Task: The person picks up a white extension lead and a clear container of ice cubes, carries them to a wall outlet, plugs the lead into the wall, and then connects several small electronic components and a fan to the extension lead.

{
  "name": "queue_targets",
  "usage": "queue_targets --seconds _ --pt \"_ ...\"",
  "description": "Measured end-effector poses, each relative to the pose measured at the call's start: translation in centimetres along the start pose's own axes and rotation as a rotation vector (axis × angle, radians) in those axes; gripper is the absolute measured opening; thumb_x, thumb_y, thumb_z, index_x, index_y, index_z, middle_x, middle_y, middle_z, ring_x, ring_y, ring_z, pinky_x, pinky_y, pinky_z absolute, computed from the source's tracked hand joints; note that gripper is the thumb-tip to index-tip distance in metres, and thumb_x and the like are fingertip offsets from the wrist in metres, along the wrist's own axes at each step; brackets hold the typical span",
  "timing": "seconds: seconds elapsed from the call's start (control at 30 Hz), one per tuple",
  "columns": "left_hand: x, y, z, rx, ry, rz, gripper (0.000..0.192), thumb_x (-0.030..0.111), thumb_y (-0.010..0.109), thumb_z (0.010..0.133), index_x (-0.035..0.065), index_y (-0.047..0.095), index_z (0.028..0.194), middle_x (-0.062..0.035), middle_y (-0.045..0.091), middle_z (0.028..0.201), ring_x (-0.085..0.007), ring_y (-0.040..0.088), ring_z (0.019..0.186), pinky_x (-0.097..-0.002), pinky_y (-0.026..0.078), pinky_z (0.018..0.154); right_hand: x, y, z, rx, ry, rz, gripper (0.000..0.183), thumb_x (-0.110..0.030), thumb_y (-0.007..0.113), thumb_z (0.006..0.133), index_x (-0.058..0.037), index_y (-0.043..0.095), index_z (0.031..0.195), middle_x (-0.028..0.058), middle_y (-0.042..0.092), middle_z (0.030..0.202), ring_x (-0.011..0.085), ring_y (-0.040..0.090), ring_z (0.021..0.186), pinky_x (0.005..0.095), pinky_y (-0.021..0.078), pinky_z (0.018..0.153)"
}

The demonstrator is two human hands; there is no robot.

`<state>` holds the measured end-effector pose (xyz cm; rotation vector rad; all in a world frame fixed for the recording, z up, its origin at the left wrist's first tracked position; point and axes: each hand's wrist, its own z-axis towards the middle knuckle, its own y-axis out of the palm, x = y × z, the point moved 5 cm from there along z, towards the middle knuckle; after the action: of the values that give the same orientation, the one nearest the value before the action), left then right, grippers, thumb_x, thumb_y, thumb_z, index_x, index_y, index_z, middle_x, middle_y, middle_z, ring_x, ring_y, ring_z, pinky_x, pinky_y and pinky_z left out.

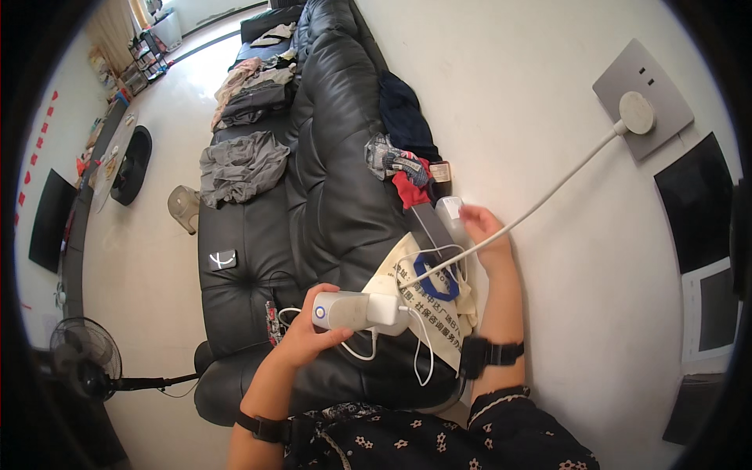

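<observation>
My left hand (pixel 302 335) grips a white power strip (pixel 341 311) with a blue-ringed round button at its near end. A white charger adapter (pixel 385 309) is plugged into it, with thin white cables (pixel 432 358) looping down. A thick white power cord (pixel 529 208) runs up to a round plug (pixel 637 113) in the wall outlet plate (pixel 661 82). Beside the wall, my right hand (pixel 490 232) has its fingertips at a translucent container (pixel 449 214) bearing a white label; whether they grip it is unclear. A dark grey box (pixel 432 226) lies next to the container.
A cream cloth bag (pixel 405 258) with printing drapes over the black leather sofa (pixel 335 176). Clothes (pixel 247 167) and a phone (pixel 223 259) lie on the seat. Patterned and red cloths (pixel 405 170) rest on the backrest. A fan (pixel 88 358) stands left, near a plastic stool (pixel 184 207).
</observation>
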<state>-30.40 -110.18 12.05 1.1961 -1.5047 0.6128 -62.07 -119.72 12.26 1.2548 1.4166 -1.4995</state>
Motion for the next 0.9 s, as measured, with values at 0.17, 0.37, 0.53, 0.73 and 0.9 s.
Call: queue_targets --seconds 0.17,0.37,0.53,0.73,0.9 --pt "0.0 0.5 0.3 -0.018 -0.008 -0.009 0.072 0.014 0.075 0.070 0.0112 0.030 0.126 -0.0057 0.050 0.104 -0.0126 0.050 0.093 -0.0258 0.044 0.075 1.5 -1.5 -6.2 -0.012 0.277 -0.059 0.025 -0.007 0.049 0.082 -0.0023 0.060 0.104 0.0114 0.065 0.096 0.0230 0.061 0.087 0.0326 0.0474 0.077" --pt "-0.3 0.1 -1.0 0.014 0.061 0.105 0.068 0.016 0.073 0.071 0.0103 0.032 0.124 -0.0070 0.051 0.102 -0.0147 0.052 0.093 -0.0279 0.044 0.078 -1.1 1.4 -9.2 -0.207 0.284 -0.770 0.025 -0.019 0.049 0.081 -0.0067 0.064 0.096 0.0153 0.063 0.093 0.0325 0.059 0.088 0.0393 0.0468 0.079" --pt "1.0 -0.5 -3.7 0.071 0.229 0.283 0.067 0.020 0.073 0.066 0.0104 0.038 0.122 -0.0098 0.057 0.099 -0.0180 0.056 0.091 -0.0291 0.045 0.079 -1.5 0.6 -8.7 -0.040 0.200 -0.840 0.024 -0.019 0.051 0.080 -0.0069 0.064 0.096 0.0147 0.063 0.093 0.0318 0.060 0.088 0.0393 0.0468 0.078" --pt "5.0 3.2 -5.0 -0.030 0.236 0.519 0.067 0.020 0.073 0.062 0.0153 0.042 0.121 -0.0125 0.060 0.093 -0.0251 0.061 0.084 -0.0313 0.046 0.075 -3.1 1.2 -11.8 -0.365 0.245 -0.721 0.024 -0.019 0.055 0.080 -0.0033 0.064 0.096 0.0130 0.065 0.089 0.0240 0.061 0.083 0.0331 0.0468 0.075" --pt "6.3 7.5 -3.3 -0.202 0.258 0.492 0.066 0.022 0.072 0.062 0.0156 0.042 0.122 -0.0141 0.062 0.092 -0.0322 0.061 0.087 -0.0347 0.047 0.075 -1.2 -0.1 -13.5 -0.427 0.291 -0.664 0.023 -0.016 0.058 0.079 -0.0002 0.063 0.095 0.0093 0.065 0.084 0.0150 0.059 0.080 0.0278 0.0462 0.071"
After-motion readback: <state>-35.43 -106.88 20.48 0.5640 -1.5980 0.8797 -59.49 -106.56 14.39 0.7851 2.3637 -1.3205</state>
